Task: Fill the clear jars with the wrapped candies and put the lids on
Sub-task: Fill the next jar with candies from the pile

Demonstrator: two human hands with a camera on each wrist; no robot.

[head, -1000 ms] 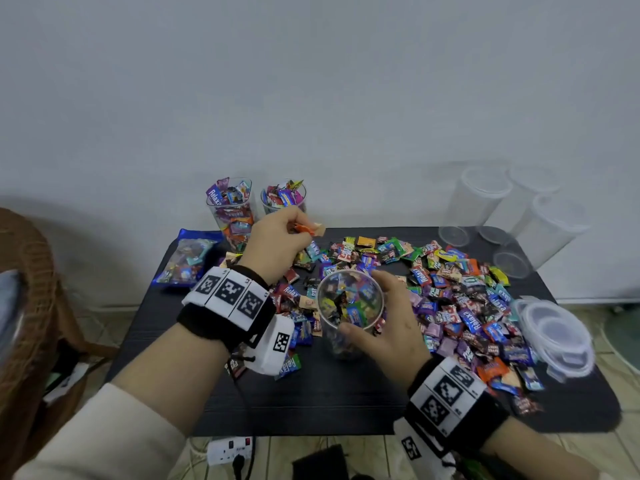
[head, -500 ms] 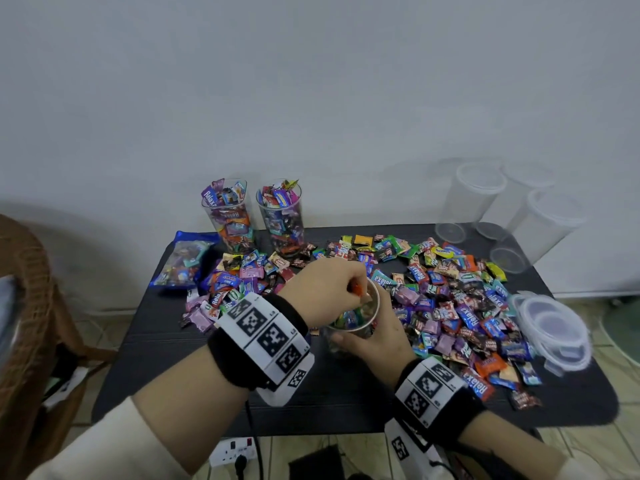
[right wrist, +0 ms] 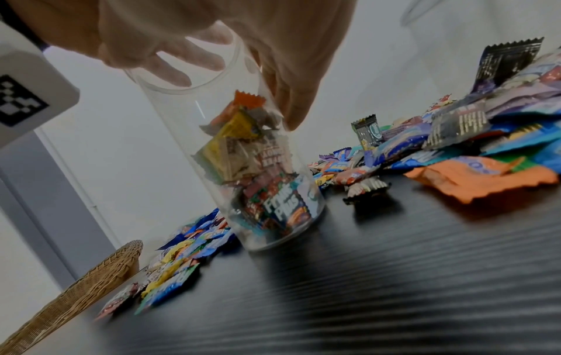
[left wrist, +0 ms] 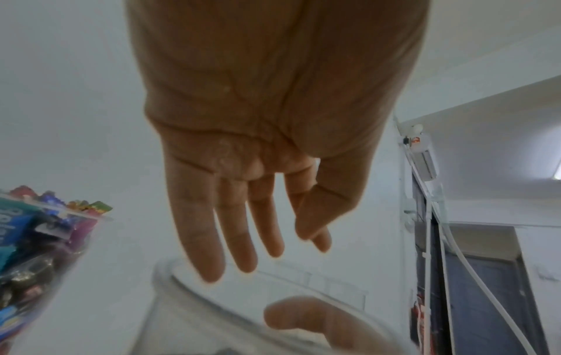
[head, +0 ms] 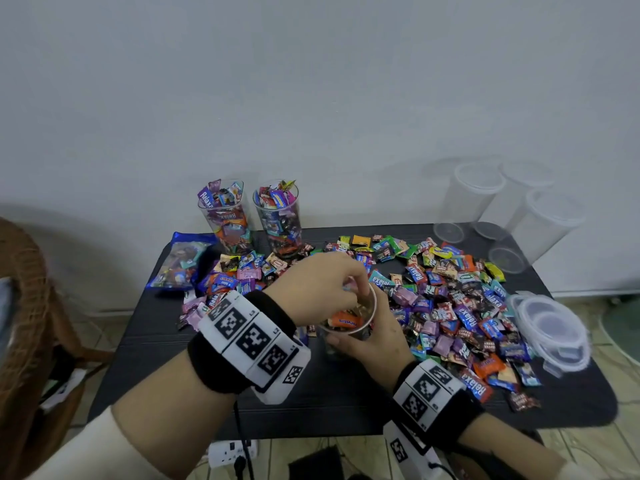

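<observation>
A clear jar [head: 360, 332] stands near the front middle of the black table [head: 346, 403], partly filled with wrapped candies. My right hand [head: 377, 337] grips its side; the thumb [right wrist: 291, 96] presses the wall in the right wrist view. My left hand [head: 346, 292] hovers over the jar's mouth, fingers [left wrist: 212, 240] straight and holding nothing. An orange candy [head: 344, 321] lies on top of the jar's [right wrist: 252, 156] contents. A wide pile of loose candies [head: 450, 306] spreads to the right and behind.
Two full, lidless jars [head: 227, 216] [head: 278, 216] stand at the back left beside a blue candy bag [head: 180, 261]. Empty lidded jars [head: 478, 195] stand back right. Stacked lids [head: 550, 327] sit at the right edge. A wicker chair [head: 20, 306] is on the left.
My left hand carried an orange candy from behind the jar to its mouth and let it go; its fingers are now straight. The right hand kept its hold on the jar.
</observation>
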